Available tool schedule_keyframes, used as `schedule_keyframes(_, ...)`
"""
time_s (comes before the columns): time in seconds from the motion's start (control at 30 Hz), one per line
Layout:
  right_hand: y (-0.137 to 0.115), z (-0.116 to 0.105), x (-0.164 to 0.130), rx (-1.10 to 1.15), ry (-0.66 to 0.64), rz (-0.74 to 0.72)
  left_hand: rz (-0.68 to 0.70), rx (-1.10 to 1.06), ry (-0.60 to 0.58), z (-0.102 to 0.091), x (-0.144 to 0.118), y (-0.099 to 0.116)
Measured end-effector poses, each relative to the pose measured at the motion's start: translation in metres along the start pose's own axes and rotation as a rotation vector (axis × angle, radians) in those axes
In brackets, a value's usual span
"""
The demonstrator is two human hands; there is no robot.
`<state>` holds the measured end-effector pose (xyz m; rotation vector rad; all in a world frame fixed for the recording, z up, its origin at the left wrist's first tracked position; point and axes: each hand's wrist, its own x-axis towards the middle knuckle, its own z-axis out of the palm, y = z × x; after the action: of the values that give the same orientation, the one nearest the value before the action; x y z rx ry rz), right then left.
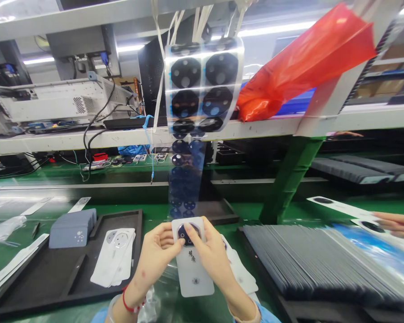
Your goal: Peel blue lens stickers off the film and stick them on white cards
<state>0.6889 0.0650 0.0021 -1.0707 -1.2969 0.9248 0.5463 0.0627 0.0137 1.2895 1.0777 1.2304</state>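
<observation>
A white phone back cover (195, 285) with dark printed characters stands tilted in front of me, between both hands. My left hand (156, 246) is closed on its left edge, thumb at the rim of the dark round camera sticker (185, 237) near the top. Closed on the right edge, my right hand (215, 255) lays its thumb across that sticker. More white covers (244, 271) lie fanned out on the bench, partly hidden behind my right hand. A strip of dark round stickers (185, 105) hangs from the shelf above the cover.
At left, a black tray (63, 294) carries white covers (112, 260) and a stack of blue-grey covers (72, 229). Packed grey panels (309, 260) fill another tray at right. A co-worker's hand (399, 224) holds white strips there. A red bag (303, 63) hangs above a green post (289, 179).
</observation>
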Motion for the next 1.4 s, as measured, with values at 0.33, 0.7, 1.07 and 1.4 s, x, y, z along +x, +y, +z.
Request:
schedule_keyframes(0.33,-0.001,-0.028,0.015,0.370,-0.486,0.202,-0.057,-0.143,-0.056,-0.009,0.011,-0.006)
schedule_keyframes(0.7,0.037,-0.068,0.049,-0.145,-0.224,0.078,-0.077,0.789,0.040,-0.065,0.042,-0.020)
schedule_keyframes(1.07,0.105,-0.112,0.080,-0.737,-0.074,0.422,-0.622,1.246,0.290,-0.176,0.069,-0.072)
schedule_keyframes(1.4,0.105,-0.076,0.075,-0.546,-0.088,0.215,-0.335,0.968,0.473,-0.175,0.077,-0.052)
